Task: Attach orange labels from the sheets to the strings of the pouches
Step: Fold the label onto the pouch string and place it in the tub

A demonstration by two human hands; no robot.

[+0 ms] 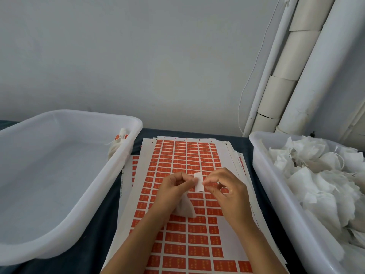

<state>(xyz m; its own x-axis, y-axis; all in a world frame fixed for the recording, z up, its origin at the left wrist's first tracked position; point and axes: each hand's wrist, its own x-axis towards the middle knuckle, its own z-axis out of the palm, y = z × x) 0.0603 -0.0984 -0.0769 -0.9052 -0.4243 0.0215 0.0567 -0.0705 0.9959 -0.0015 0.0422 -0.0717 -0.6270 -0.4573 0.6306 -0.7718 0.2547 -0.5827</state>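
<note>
Orange labels cover the top sheet [189,161] of a stack lying along the middle of the dark surface [102,230], from its near edge almost to the far edge. Several cells near the sheet's near right corner are bare white. Above the middle of the sheet both hands meet. The left hand [173,186] has its fingers curled, thumb and forefinger pinched together on the neck of a white pouch [185,208], whose body hangs below the hand just over the sheet. The right hand [225,190] pinches a small label [199,181] between thumb and fingertip; the label stands upright between the two hands with its white back toward the camera, touching the fingers of both. The pouch's string cannot be made out at the pinch.

At the left edge of the surface stands a translucent white tub [65,194]; one finished pouch [118,143] with an orange tag lies against its far right wall. At the right edge a second tub [276,186] is heaped with white pouches [325,178]. White pipes [308,66] run up the wall behind it.
</note>
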